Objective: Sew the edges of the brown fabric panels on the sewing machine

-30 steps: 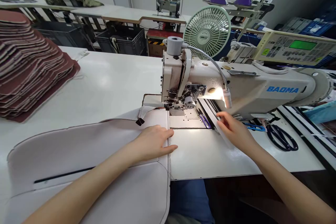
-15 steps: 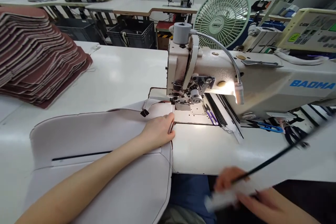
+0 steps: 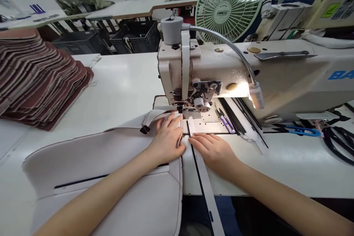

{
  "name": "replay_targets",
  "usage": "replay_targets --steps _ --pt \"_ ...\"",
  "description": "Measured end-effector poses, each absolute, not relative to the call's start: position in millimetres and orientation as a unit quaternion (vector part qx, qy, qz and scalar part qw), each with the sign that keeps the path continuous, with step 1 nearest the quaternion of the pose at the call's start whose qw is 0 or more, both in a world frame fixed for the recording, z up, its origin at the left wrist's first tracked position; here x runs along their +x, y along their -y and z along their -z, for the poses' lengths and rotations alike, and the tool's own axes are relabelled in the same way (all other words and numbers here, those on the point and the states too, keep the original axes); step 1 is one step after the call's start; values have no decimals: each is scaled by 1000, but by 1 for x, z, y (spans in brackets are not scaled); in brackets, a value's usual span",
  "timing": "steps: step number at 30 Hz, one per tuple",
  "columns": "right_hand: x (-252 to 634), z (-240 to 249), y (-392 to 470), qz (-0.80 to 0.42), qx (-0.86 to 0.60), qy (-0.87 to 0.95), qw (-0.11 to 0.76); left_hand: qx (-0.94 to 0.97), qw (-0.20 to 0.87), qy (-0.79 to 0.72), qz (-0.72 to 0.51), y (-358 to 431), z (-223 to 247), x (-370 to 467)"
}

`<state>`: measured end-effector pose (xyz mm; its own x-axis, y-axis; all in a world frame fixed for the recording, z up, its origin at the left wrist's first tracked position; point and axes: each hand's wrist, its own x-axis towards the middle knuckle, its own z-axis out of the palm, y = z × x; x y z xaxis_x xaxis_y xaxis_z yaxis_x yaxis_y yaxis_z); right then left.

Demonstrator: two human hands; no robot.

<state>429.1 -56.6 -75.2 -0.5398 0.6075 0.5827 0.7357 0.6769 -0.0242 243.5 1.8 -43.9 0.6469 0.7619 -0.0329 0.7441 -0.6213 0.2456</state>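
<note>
A large pale grey padded panel lies to the left, its right edge running up to the presser foot of a sewing machine. My left hand rests on this edge near the needle, fingers spread on top and thumb at the edge, which is curled up between them. A pale band with a dark end lies by the fingertips. My right hand is closed on a long white strip with a black edge. The strip's tip lies just right of the panel, and its tail hangs past the table front.
Purple thread snips, several black-and-white strips and blue-handled scissors lie under the machine arm. A lit gooseneck lamp hangs over them. A tall stack of brown panels stands left. A green fan stands behind.
My right hand has brought the strip from the lower right up beside the panel's edge. My left hand's fingers have spread further over the panel. The view has shifted closer to the machine.
</note>
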Motion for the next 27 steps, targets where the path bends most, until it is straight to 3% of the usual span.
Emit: replay_targets --steps 27 --pt "433 79 55 71 -388 879 269 894 143 -421 -60 -15 45 245"
